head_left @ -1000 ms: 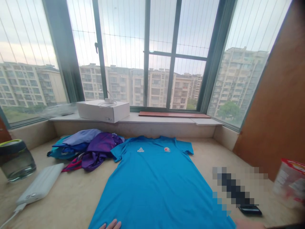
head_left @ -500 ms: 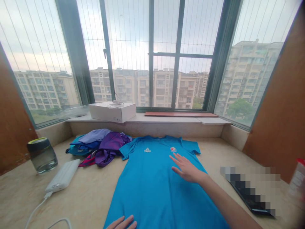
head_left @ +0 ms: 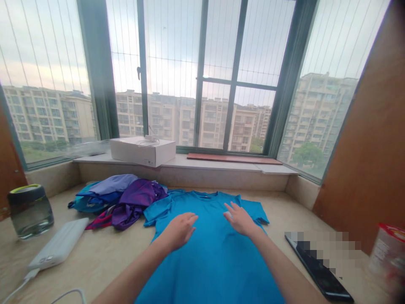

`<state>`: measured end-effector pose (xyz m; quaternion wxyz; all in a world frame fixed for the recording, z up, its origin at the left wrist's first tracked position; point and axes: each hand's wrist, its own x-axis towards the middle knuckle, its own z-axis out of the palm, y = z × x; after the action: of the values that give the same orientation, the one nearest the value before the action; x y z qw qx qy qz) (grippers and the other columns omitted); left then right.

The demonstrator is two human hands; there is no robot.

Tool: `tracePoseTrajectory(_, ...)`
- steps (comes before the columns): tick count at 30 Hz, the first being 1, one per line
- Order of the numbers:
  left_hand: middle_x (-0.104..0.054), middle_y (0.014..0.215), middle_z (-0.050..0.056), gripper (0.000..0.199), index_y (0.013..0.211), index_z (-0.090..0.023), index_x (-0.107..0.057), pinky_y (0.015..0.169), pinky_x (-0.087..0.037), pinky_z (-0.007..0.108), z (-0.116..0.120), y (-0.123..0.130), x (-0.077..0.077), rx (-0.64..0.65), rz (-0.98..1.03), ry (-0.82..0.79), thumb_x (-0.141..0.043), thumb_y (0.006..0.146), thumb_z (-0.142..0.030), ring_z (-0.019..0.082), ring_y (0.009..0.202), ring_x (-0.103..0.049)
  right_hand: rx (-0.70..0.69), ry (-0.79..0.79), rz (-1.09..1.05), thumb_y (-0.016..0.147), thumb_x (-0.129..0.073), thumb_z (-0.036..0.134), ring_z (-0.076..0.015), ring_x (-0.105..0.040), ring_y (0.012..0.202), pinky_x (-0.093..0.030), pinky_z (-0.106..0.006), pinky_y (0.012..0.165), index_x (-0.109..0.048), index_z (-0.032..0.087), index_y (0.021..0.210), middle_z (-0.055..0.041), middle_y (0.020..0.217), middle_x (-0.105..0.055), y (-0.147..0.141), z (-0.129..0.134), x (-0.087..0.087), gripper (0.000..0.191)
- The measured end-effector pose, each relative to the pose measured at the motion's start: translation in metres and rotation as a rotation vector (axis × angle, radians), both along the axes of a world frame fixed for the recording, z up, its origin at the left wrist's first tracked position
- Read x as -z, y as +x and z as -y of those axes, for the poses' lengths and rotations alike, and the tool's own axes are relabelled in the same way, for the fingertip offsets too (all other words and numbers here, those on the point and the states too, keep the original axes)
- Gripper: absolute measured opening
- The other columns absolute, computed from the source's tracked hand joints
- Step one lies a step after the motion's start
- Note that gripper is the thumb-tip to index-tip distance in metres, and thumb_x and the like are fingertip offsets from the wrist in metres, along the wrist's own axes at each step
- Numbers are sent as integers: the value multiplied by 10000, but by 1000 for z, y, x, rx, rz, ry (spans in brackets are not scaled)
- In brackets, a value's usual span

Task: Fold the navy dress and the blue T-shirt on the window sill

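A blue short-sleeved T-shirt (head_left: 211, 261) lies spread out, its neckline toward the window. My left hand (head_left: 181, 230) is over the left chest of the shirt, fingers loosely bent and apart, holding nothing. Over the right chest is my right hand (head_left: 239, 217), its fingers spread and also holding nothing. Whether either palm touches the cloth, I cannot tell. The hands cover the chest area where prints would show. Beside the left sleeve rests a heap of crumpled purple, blue and red clothes (head_left: 133, 200).
At left stand a water bottle (head_left: 30, 213) and a white power bank (head_left: 60, 242) with a cable. A dark phone (head_left: 325, 274), partly pixelated, lies at right, near a red-lidded container (head_left: 387, 253). A white box (head_left: 142, 152) sits on the window ledge (head_left: 221, 165).
My left hand has come up from the bottom edge onto the shirt's chest. My right hand has shifted slightly. The whole view has tilted and moved a little.
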<state>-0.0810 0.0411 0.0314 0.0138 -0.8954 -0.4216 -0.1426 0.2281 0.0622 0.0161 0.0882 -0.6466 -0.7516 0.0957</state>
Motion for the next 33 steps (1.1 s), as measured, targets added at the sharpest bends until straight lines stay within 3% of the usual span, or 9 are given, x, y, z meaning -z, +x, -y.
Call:
tracePoseTrajectory(3,-393,1580,174,556,1496,-135,-463,1201,-276,534,-57,3,11,-296,-112,-136,-438,986,-357,344,1479,-331,177,-6,2,1034,-224,583,-302,-173,1538,-136,-544,1220,-292,221,1588,-126,1663,-216,6,-33,25,665)
tracePoseTrajectory(6,-302,1628,124,615,1528,-187,-426,1214,-208,575,-83,-12,35,-399,-70,-212,-363,999,-496,338,1518,-227,176,10,-45,1021,-231,610,-281,-192,1536,-133,-542,1223,-332,259,1572,-81,1653,-268,21,-50,49,662)
tracePoseTrajectory(10,-430,1564,147,577,1475,-140,-497,1205,-277,496,-93,-35,47,-396,34,-112,-334,1002,-429,306,1473,-354,315,213,-63,1042,-188,485,-226,-327,1486,-240,-398,1204,-390,193,1551,-103,1593,-402,51,-54,54,620)
tracePoseTrajectory(14,-500,1490,232,531,1394,-34,-560,1169,-316,508,-101,-58,46,-592,21,73,-345,960,-251,361,1424,-415,589,157,23,1025,-191,512,-341,-408,1423,-284,-527,1143,-433,177,1529,-201,1502,-492,79,-49,52,652)
tracePoseTrajectory(22,-444,1518,251,549,1307,-41,-639,1150,-338,474,-104,-73,50,-726,-77,39,-346,962,-353,381,1424,-400,693,78,69,1017,-196,488,-438,-410,1384,-217,-667,1088,-546,152,1447,-278,1453,-504,77,-43,55,648)
tracePoseTrajectory(26,-469,1492,250,525,1279,-47,-655,1141,-346,459,-100,-72,38,-758,-39,112,-327,978,-325,369,1390,-437,695,129,60,1028,-184,345,-395,-459,1351,-212,-648,1120,-642,102,1322,-258,1426,-541,74,-45,46,596)
tracePoseTrajectory(29,-475,1470,266,492,1307,-50,-624,1125,-340,523,-97,-73,34,-843,8,210,-369,966,-296,400,1390,-412,658,230,65,1041,-186,316,-330,-338,1453,-172,-576,1185,-529,121,1443,-179,1577,-397,66,-47,36,563)
tracePoseTrajectory(31,-495,1423,299,515,1315,-8,-588,1096,-359,557,-95,-73,32,-893,34,242,-396,963,-332,424,1361,-424,448,351,41,1040,-267,324,-298,-293,1482,-175,-499,1214,-448,116,1504,-154,1608,-356,55,-47,30,540)
tracePoseTrajectory(33,-535,1347,319,534,1271,34,-580,1053,-399,561,-95,-74,30,-906,45,248,-405,960,-364,430,1308,-460,73,426,-6,1024,-377,327,-279,-324,1475,-208,-456,1221,-471,157,1497,-123,1588,-404,40,-45,26,511)
